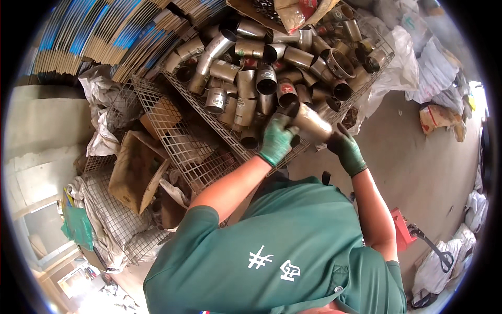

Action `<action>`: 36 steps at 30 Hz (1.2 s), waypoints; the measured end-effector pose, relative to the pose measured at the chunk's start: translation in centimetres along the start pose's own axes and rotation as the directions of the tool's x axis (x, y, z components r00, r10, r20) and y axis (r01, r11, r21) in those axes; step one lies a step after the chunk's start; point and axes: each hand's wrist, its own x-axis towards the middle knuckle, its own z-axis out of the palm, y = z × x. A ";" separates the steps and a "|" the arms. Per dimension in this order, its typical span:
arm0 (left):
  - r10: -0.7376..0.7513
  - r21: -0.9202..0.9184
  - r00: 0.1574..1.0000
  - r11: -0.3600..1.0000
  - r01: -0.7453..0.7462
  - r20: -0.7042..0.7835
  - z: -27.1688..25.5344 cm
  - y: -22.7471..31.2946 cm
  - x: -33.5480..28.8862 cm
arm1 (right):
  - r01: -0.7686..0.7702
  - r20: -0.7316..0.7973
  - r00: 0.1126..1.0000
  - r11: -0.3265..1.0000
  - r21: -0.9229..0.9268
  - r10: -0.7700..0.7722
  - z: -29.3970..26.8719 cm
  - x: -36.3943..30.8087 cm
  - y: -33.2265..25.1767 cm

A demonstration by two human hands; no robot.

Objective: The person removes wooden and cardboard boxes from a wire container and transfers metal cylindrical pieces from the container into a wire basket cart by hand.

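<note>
A shiny metal pipe sleeve (312, 124) is held level between my two gloved hands, just above the near edge of a wire basket (219, 130). My left hand (278, 138), in a green glove with dark fingers, closes on the sleeve's left end. At its right end, the fingers of my right hand (346, 152) wrap round the rim; their tips are partly hidden. Many similar metal sleeves (246, 83) lie heaped in the basket beyond my hands, some showing red or white labels. A wider metal ring (340, 64) rests among them on the right.
Flattened cardboard boxes (104, 36) are stacked at the far left. An opened carton (137, 170) sits beside another wire cage (117, 209). White sacks (436, 70) line the right. A red object (401, 229) with a black handle stands at my right.
</note>
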 end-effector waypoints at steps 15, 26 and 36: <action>-0.145 0.761 0.975 0.610 0.223 -0.170 -9.5 -12.2 18.6 | 0.239 -0.208 0.933 0.937 -0.257 -0.295 -6.3 -2.7 2.1; -0.223 0.704 0.974 0.686 0.184 -0.036 -13.6 -13.2 17.9 | 0.131 -0.274 0.945 0.976 -0.175 -0.176 -1.2 -5.1 -0.7; 0.515 0.580 0.855 0.681 -0.447 0.055 -9.3 0.0 3.7 | 0.126 -0.153 0.972 0.941 -0.314 -0.181 1.7 -3.3 -1.9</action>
